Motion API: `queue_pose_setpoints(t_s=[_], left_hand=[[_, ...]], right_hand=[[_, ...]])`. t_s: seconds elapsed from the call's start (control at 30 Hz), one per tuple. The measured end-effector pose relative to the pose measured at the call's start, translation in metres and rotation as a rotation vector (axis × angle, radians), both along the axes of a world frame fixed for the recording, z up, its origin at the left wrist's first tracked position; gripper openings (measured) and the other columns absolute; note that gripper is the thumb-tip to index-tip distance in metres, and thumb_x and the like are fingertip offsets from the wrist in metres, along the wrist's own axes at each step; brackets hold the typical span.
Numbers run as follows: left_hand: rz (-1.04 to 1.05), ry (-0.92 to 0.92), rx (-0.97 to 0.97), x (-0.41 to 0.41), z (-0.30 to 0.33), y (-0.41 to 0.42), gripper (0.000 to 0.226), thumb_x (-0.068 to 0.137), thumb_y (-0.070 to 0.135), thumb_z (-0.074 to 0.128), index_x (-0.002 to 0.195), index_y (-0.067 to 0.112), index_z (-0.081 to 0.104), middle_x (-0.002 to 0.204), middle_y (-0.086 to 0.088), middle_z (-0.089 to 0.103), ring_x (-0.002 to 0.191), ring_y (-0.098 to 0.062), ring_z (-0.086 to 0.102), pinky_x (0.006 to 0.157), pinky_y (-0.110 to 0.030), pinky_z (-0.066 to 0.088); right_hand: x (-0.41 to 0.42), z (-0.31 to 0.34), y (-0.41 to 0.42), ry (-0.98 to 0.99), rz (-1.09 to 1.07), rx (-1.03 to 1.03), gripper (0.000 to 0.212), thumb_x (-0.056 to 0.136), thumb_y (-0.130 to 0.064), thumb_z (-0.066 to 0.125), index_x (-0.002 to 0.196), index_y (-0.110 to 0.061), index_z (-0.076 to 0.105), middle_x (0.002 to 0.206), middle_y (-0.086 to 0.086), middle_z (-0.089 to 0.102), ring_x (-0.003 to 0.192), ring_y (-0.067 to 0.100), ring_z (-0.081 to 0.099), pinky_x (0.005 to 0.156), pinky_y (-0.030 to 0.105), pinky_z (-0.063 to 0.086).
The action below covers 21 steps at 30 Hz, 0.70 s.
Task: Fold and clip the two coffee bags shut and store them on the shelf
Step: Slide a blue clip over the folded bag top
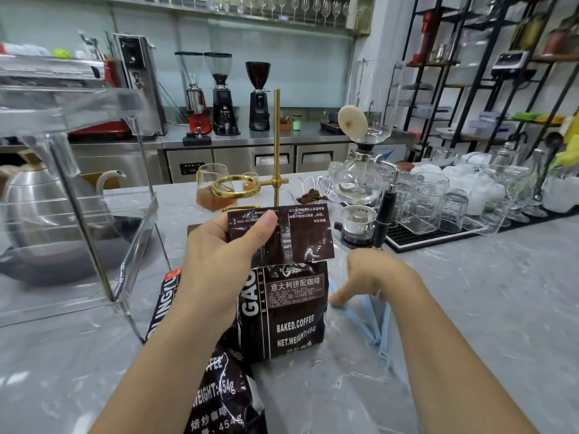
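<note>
A dark brown coffee bag (291, 311) stands upright on the grey marble counter, its top flap folded over toward me. My left hand (219, 261) pinches that folded flap, thumb on the front. A second brown coffee bag (225, 399) lies flat in front of it, under my left forearm. Two light blue sealing clips (366, 327) lie on the counter to the right of the standing bag. My right hand (366, 280) is over them, fingertips touching the nearer clip's end, with nothing lifted.
A clear acrylic shelf (103, 220) stands at left, with a steel kettle (37, 211) behind it. Behind the bag are a brass dripper stand (275, 170), a glass of coffee (213, 192), a syphon brewer (360, 180) and several glasses (438, 202) on a black mat.
</note>
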<state>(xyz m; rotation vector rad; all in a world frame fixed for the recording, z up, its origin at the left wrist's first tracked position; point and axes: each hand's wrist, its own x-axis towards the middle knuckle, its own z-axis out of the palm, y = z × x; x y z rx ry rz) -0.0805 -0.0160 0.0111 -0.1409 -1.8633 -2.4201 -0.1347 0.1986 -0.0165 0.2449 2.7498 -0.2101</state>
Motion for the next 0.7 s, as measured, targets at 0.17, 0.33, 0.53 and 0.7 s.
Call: queue_pose_setpoints(t_s=[0.17, 0.33, 0.53, 0.7], left_hand=[[-0.002, -0.002, 0.008, 0.0, 0.001, 0.0, 0.01, 0.086, 0.02, 0.074, 0.091, 0.013, 0.077, 0.089, -0.01, 0.081, 0.081, -0.029, 0.079, 0.069, -0.044, 0.063], [-0.01, -0.005, 0.015, 0.002, 0.002, 0.0, 0.008, 0.086, 0.02, 0.074, 0.09, 0.014, 0.076, 0.088, -0.01, 0.081, 0.08, -0.028, 0.079, 0.068, -0.043, 0.063], [-0.002, 0.003, 0.003, 0.002, 0.002, 0.0, 0.009, 0.087, 0.021, 0.074, 0.089, 0.012, 0.076, 0.088, -0.01, 0.081, 0.081, -0.03, 0.079, 0.072, -0.046, 0.063], [0.001, 0.01, -0.005, 0.003, 0.002, 0.0, 0.011, 0.086, 0.021, 0.074, 0.09, 0.011, 0.076, 0.087, -0.01, 0.081, 0.08, -0.029, 0.079, 0.069, -0.044, 0.064]], right_hand=[[-0.004, -0.003, -0.004, 0.023, 0.01, -0.02, 0.04, 0.066, -0.037, 0.085, 0.084, -0.008, 0.065, 0.079, 0.005, 0.065, 0.083, 0.026, 0.07, 0.079, 0.043, 0.061], [-0.01, -0.008, -0.002, 0.107, -0.042, -0.151, 0.023, 0.068, -0.02, 0.08, 0.076, -0.003, 0.066, 0.081, 0.015, 0.074, 0.076, 0.03, 0.075, 0.067, 0.045, 0.063], [-0.001, 0.028, -0.007, 0.567, -0.086, -0.648, 0.021, 0.084, -0.018, 0.069, 0.072, 0.0, 0.065, 0.065, 0.012, 0.068, 0.058, 0.019, 0.066, 0.06, 0.035, 0.059], [0.026, 0.068, -0.012, 0.716, -0.054, -1.154, 0.015, 0.092, -0.016, 0.066, 0.089, -0.001, 0.064, 0.071, 0.006, 0.073, 0.062, 0.017, 0.072, 0.058, 0.026, 0.058]])
